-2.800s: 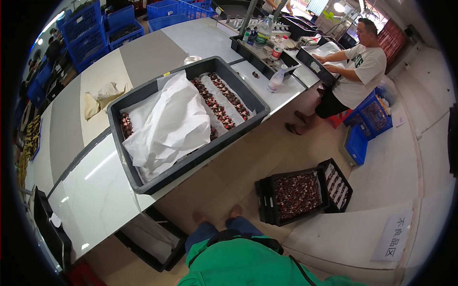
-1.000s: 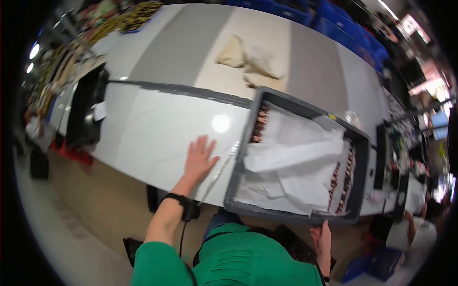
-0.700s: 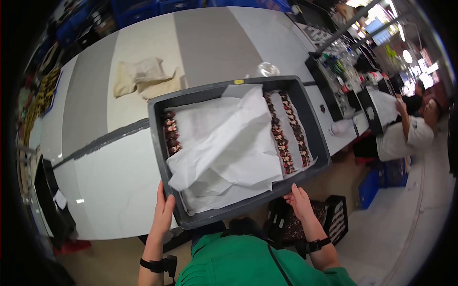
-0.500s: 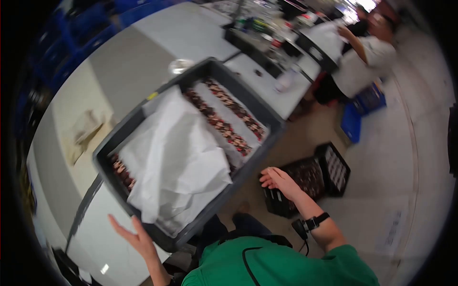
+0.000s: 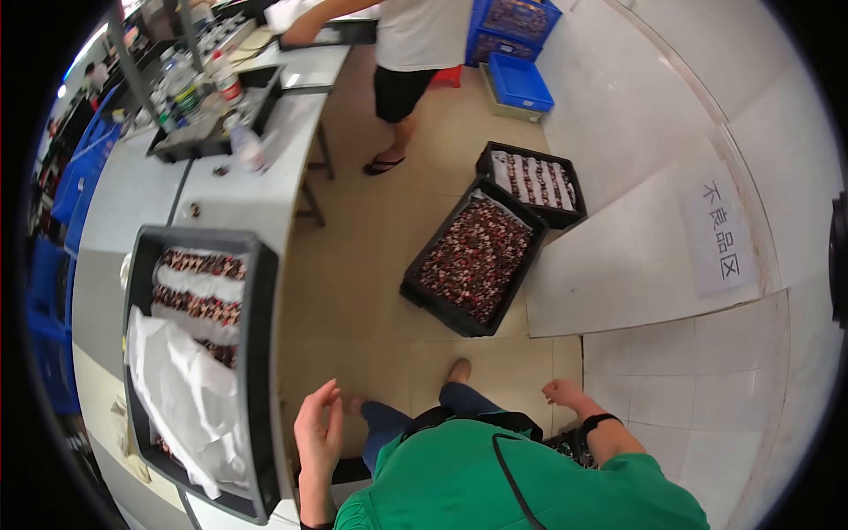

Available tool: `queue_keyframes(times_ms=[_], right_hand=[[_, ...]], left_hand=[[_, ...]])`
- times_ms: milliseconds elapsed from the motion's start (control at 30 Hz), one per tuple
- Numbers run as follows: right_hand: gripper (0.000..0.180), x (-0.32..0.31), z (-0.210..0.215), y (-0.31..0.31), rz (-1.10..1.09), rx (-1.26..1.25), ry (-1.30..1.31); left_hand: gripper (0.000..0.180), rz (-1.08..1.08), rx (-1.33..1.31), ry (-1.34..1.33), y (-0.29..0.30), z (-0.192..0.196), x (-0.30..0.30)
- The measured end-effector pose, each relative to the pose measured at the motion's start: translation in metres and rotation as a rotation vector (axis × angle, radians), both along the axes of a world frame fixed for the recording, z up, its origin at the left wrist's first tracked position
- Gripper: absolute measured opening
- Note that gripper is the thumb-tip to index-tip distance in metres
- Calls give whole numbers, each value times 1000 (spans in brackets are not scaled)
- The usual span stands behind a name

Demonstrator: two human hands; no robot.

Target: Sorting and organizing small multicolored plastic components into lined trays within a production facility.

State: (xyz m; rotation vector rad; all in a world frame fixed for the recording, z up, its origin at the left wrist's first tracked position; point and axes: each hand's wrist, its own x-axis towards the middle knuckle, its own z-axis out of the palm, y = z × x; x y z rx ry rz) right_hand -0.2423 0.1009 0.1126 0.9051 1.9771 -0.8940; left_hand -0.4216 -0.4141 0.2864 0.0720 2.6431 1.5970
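Observation:
My left hand (image 5: 319, 427) is raised beside the table's edge, thumb apart from the fingers, holding nothing. It is nearest the dark grey crate (image 5: 265, 353) on the table, but not touching it. Rows of small red, black and pale pieces (image 5: 199, 305) lie in this crate between white strips. A crumpled white sheet (image 5: 181, 389) covers its nearer part. My right hand (image 5: 563, 393) hangs out over the floor at my right side, fingers loosely bent and somewhat apart, with nothing in them. A black band (image 5: 601, 422) circles the right wrist.
On the floor ahead stands a black crate (image 5: 411, 284) full of similar small pieces (image 5: 477, 256), against another black crate (image 5: 572, 212) with rows. Bottles (image 5: 227, 78) fill a tray on the table. A person (image 5: 415, 40) stands beyond, near blue bins (image 5: 521, 84). A white wall rises at right.
My view has swung right, so the table crate now appears farther left and the floor crates more central. My left hand has moved from the crate's near end to its right side; my right has lowered.

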Motion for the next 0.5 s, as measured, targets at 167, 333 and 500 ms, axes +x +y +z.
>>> queue_keyframes(times_ms=[167,333,500], right_hand=[[33,56,-26,73,-165,13,42],[33,17,-16,134,-121,-26,27],[32,-73,-11,194,-109,42,180]], left_hand=[[40,0,552,-653,89,-100,-3],[48,212,418,-973,138,-148,-15],[46,295,457,-1056,173,-205,-42]])
